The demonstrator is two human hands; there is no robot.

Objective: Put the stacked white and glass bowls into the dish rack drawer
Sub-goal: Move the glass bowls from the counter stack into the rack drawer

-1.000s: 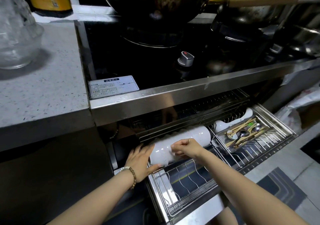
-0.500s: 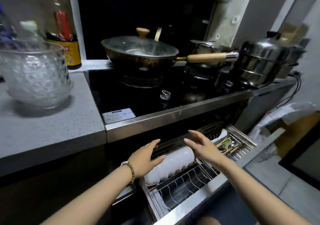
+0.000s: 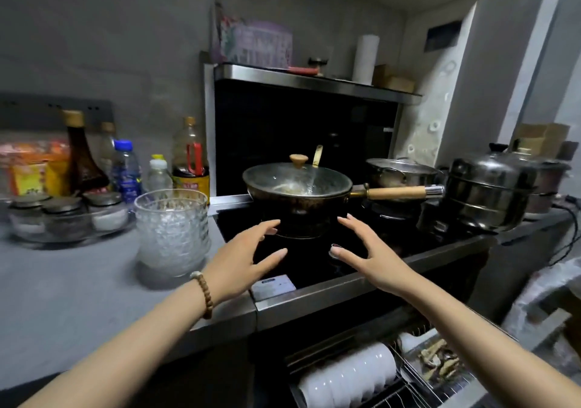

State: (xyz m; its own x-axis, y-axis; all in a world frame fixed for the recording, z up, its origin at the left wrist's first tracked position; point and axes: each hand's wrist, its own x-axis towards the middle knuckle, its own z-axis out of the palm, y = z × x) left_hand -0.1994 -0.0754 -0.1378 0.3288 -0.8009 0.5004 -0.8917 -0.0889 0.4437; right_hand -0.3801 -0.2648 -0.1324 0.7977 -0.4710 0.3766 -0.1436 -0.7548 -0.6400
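Both of my hands are lifting away from the drawer: left hand and right hand are hovering spread and empty. Below them, white bowls are lying in the dish rack drawer; left of my left hand, glass bowls are waiting. Label writing is unreadable.

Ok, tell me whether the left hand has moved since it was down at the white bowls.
Yes. The left hand has come up, away from the white bowls in the drawer rack, and now hovers open above the counter edge.
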